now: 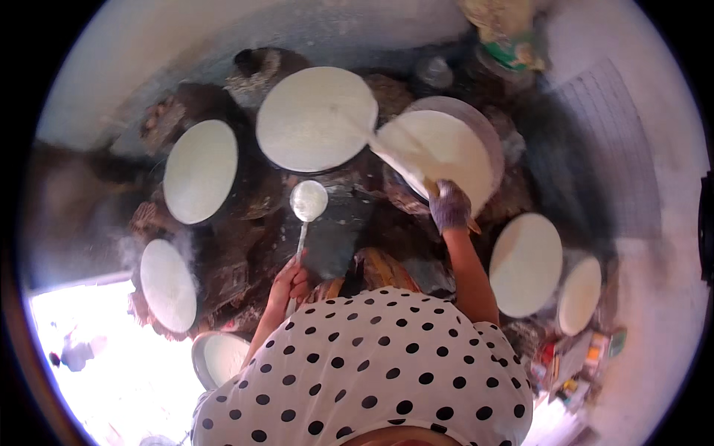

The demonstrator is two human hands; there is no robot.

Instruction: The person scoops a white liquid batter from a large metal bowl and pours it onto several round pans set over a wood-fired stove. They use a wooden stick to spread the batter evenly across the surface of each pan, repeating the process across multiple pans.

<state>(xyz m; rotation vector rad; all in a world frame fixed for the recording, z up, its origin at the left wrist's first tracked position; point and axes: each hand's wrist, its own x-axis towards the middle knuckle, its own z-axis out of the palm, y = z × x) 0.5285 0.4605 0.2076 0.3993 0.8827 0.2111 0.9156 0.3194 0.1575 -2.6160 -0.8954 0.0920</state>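
Observation:
My left hand (291, 281) grips the handle of a metal ladle (308, 202), whose round bowl points away from me. On my right hand (449, 206) is a purplish glove, and it is closed on a pale, flat wooden tool (404, 159), blurred along its length. That tool reaches over a pale round sheet (440, 148) at the right, which lies partly off the rim of a round surface beneath. Its tip comes near the right edge of a large pale disc (316, 119) at the middle back. The far end of the tool is too blurred to tell whether it touches.
More pale discs stand around me: two at the left (201, 171) (168, 285), two at the right (526, 265) (579, 295). A bowl of whitish liquid (223, 357) is by my left arm. A sack (505, 33) stands at the back right. Assorted packages (574, 362) lie low right.

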